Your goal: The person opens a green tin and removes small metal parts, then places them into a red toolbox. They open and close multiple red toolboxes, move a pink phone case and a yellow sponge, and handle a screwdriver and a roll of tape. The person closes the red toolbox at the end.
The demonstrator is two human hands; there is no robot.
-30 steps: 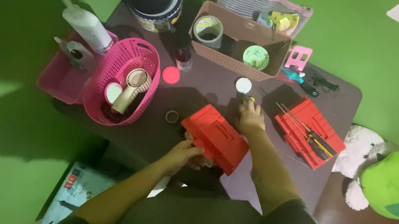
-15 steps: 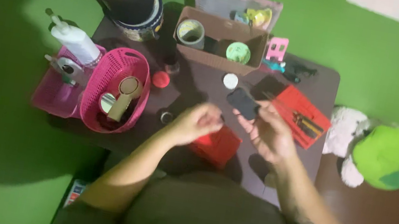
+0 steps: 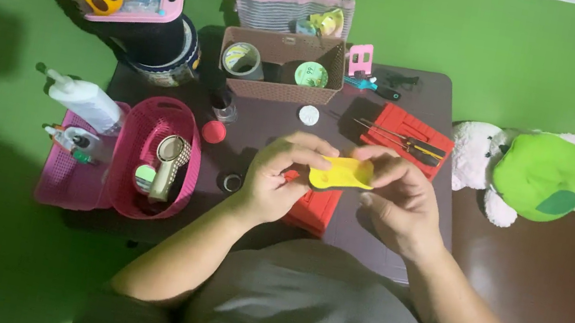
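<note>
Both hands are working at a small yellow piece (image 3: 342, 173) lifted above the red case (image 3: 313, 204) on the dark table (image 3: 426, 91); the left hand (image 3: 277, 177) and right hand (image 3: 393, 196) are pinching its opposite ends; the handling seems underway, nothing yet set down.

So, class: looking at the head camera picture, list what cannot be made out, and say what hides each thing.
- Yellow object: the left hand and right hand cover its ends, so its full shape is hidden.
- Red box: mostly hidden behind the hands.
- Brown basket: its contents are too small to identify fully.
- Tools on the red tray: too small and dim to tell apart.
</note>
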